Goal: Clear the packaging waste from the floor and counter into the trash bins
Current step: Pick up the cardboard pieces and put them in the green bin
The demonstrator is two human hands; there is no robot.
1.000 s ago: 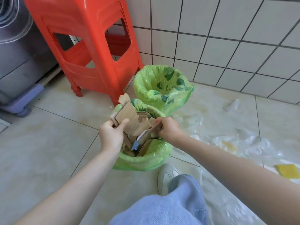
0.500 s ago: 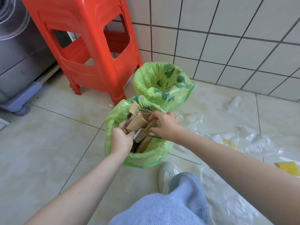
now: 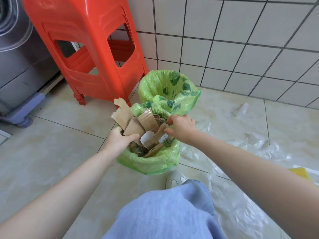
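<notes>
Two bins lined with green bags stand on the tiled floor. The near bin (image 3: 151, 164) is stuffed with torn brown cardboard pieces (image 3: 146, 121) that stick up above its rim. My left hand (image 3: 119, 138) grips a cardboard piece at the bin's left side. On the right side, my right hand (image 3: 181, 126) pinches the edge of another cardboard piece with a printed label. The far bin (image 3: 150, 87) behind it looks empty inside.
A red plastic stool (image 3: 89, 49) stands just left of the bins, with a grey appliance (image 3: 19, 66) further left. Clear plastic sheeting (image 3: 233, 152) and a yellow scrap (image 3: 298, 172) lie on the floor to the right. My knee and shoe (image 3: 175, 178) are below the near bin.
Both hands have stayed in the near bin, working the cardboard; the pieces sank half a second ago and now stand higher again, with one strip poking up at the left.
</notes>
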